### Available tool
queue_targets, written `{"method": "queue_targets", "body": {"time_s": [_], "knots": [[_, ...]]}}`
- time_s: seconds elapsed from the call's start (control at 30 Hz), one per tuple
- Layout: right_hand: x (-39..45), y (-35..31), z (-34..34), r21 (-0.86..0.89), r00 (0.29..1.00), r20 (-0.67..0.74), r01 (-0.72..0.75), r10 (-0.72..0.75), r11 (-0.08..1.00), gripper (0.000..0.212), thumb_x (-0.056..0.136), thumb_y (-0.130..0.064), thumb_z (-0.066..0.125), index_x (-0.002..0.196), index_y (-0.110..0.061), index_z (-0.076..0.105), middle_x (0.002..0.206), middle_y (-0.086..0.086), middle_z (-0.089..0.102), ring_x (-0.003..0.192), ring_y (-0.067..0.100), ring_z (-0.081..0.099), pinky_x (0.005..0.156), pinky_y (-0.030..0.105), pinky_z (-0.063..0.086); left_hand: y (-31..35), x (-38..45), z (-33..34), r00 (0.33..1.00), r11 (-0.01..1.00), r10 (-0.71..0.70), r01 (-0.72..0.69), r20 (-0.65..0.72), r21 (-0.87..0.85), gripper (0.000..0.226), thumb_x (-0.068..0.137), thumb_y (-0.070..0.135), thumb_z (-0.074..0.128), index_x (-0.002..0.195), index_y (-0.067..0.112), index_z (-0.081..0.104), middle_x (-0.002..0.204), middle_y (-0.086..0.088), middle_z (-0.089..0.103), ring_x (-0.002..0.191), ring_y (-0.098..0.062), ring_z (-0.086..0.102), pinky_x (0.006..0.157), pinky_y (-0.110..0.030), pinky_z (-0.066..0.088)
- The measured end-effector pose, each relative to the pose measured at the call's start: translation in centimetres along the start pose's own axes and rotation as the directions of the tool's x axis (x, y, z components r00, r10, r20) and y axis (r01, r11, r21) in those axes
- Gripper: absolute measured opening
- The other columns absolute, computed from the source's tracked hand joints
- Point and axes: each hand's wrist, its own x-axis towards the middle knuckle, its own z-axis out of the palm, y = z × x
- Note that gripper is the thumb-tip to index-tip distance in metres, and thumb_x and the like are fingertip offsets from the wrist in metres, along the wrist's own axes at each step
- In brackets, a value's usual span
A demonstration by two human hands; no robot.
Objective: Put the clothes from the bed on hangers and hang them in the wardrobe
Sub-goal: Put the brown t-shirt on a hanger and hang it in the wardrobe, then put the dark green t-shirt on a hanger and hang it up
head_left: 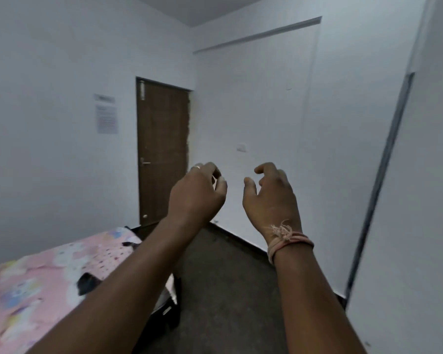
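Both hands are raised side by side in mid-air, backs toward the camera, with a gap between them. The left hand [198,192] has its fingers loosely curled, a ring on one of them, and nothing visible in its grasp. The right hand [271,198] also has loosely bent fingers, thumb apart from them, and holds nothing; a frayed pinkish thread band [288,241] is wound round its wrist. Below and to the left of the left hand, partly hidden by the left forearm, lies the bed [31,284] with a pink patterned sheet. On that sheet, close under the left forearm, sits a dark item [87,283], too blurred to say whether it is clothing; a smaller dark item [128,243] lies farther up the bed, beside the forearm. Beyond the left hand stands a closed brown door [163,149], with a paper notice [107,119] on the wall to its left. Well to the right of the right hand rises a tall white panel with a dark edge [384,159], possibly the wardrobe, though that cannot be told. A dark floor [223,290] lies beneath both forearms.
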Motion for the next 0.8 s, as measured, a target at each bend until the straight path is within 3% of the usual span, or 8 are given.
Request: {"method": "queue_targets", "body": {"time_s": [0.13, 0.27, 0.37, 0.47, 0.53, 0.63, 0.73, 0.8], "knots": [[-2.0, -1.8, 7.6, 0.082, 0.993, 0.122, -0.017, 0.007, 0.996, 0.029, 0.097, -0.035, 0.058, 0.123, -0.024, 0.053, 0.114, 0.001, 0.056, 0.097, 0.02, 0.06, 0.079, 0.031, 0.051, -7.9, -1.7, -1.0, 0.995, 0.995, -0.097, 0.097, -0.008, 0.013, 0.009, 0.092, 0.037, 0.055, 0.093, 0.031, 0.061, 0.091, 0.01, 0.059, 0.08, -0.011, 0.059, 0.067, -0.03, 0.048], [-3.6, -1.9, 16.2, 0.091, 0.945, 0.322, -0.095, 0.061, 0.991, 0.03, 0.097, -0.032, 0.057, 0.124, -0.02, 0.052, 0.117, 0.005, 0.055, 0.102, 0.025, 0.059, 0.087, 0.037, 0.05, -15.7, -3.5, -0.1, 0.976, 0.97, -0.217, 0.211, 0.039, 0.118, 0.012, 0.091, 0.038, 0.053, 0.095, 0.029, 0.061, 0.094, 0.007, 0.062, 0.083, -0.015, 0.061, 0.071, -0.034, 0.052], [-5.5, -1.0, 23.2, 0.027, 0.849, 0.517, -0.144, 0.109, 0.989, 0.043, 0.096, -0.033, 0.058, 0.133, -0.013, 0.05, 0.13, 0.014, 0.053, 0.116, 0.035, 0.055, 0.097, 0.039, 0.045, -22.4, -6.6, 2.4, 0.92, 0.92, -0.36, 0.324, 0.154, 0.219, 0.018, 0.089, 0.036, 0.052, 0.102, 0.027, 0.062, 0.102, -0.002, 0.061, 0.094, -0.025, 0.063, 0.078, -0.039, 0.053], [-7.9, -0.5, 30.0, -0.042, 0.745, 0.655, -0.135, 0.129, 0.99, 0.048, 0.097, -0.036, 0.056, 0.137, -0.012, 0.045, 0.134, 0.017, 0.049, 0.119, 0.038, 0.054, 0.097, 0.04, 0.044, -28.8, -10.2, 4.2, 0.825, 0.83, -0.522, 0.432, 0.219, 0.352, 0.03, 0.093, 0.032, 0.052, 0.121, 0.021, 0.057, 0.118, -0.009, 0.056, 0.105, -0.031, 0.059, 0.081, -0.038, 0.048], [-9.0, -0.7, 34.3, -0.054, 0.691, 0.717, -0.082, 0.096, 0.995, 0.049, 0.098, -0.037, 0.054, 0.139, -0.012, 0.042, 0.135, 0.016, 0.047, 0.119, 0.038, 0.053, 0.097, 0.042, 0.045, -32.5, -11.4, 4.7, 0.769, 0.773, -0.598, 0.48, 0.224, 0.416, 0.035, 0.096, 0.031, 0.052, 0.128, 0.017, 0.053, 0.126, -0.011, 0.052, 0.105, -0.031, 0.057, 0.079, -0.038, 0.049], [-10.0, -0.9, 40.2, -0.018, 0.63, 0.776, -0.014, 0.023, 1.0, 0.05, 0.099, -0.035, 0.051, 0.14, -0.01, 0.037, 0.139, 0.017, 0.043, 0.119, 0.038, 0.053, 0.093, 0.043, 0.046, -36.6, -11.8, 5.1, 0.727, 0.705, -0.663, 0.527, 0.177, 0.475, 0.031, 0.097, 0.028, 0.05, 0.124, 0.012, 0.05, 0.123, -0.013, 0.05, 0.097, -0.032, 0.056, 0.075, -0.039, 0.051], [-10.8, -1.0, 45.4, 0.05, 0.566, 0.822, 0.025, -0.055, 0.998, 0.049, 0.102, -0.035, 0.048, 0.142, -0.009, 0.035, 0.144, 0.017, 0.038, 0.123, 0.037, 0.05, 0.093, 0.043, 0.047, -39.8, -11.8, 5.6, 0.707, 0.641, -0.699, 0.555, 0.105, 0.53, 0.035, 0.097, 0.027, 0.049, 0.13, 0.015, 0.048, 0.127, -0.011, 0.05, 0.1, -0.03, 0.057, 0.075, -0.039, 0.052], [-11.7, -0.8, 48.1, 0.073, 0.501, 0.86, 0.063, -0.095, 0.995, 0.049, 0.103, -0.036, 0.048, 0.142, -0.01, 0.034, 0.145, 0.018, 0.035, 0.123, 0.037, 0.049, 0.094, 0.045, 0.048, -41.6, -12.4, 5.6, 0.66, 0.575, -0.745, 0.564, 0.095, 0.593, 0.04, 0.097, 0.026, 0.049, 0.136, 0.017, 0.046, 0.133, -0.01, 0.048, 0.106, -0.03, 0.057, 0.076, -0.038, 0.05]]}}
